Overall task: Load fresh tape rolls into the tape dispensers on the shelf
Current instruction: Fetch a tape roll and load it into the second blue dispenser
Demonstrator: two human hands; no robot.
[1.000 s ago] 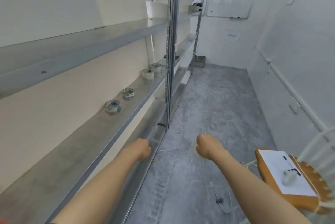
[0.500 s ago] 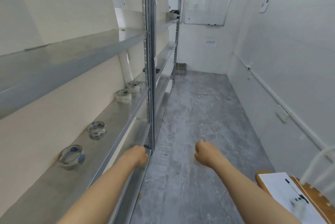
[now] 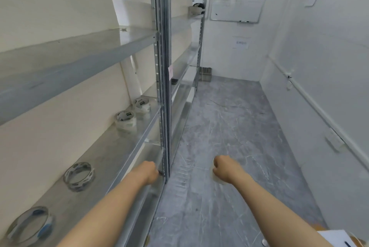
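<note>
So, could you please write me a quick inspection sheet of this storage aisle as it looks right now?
Surface: metal shelf along the left wall, several tiers, mostly bare.
Job's things: four tape rolls on the middle tier: a blue-edged roll nearest, a thin roll next, then two thicker white rolls further along. A possible dispenser sits on an upper far tier, too blurred to confirm.
Clutter: small dark object on a far shelf; basket on the floor at the far end.
Grippers: left hand and right hand both closed in fists, nothing visibly held.
Cables: nothing seen.
Surroundings: grey floor, whiteboard on the end wall.
</note>
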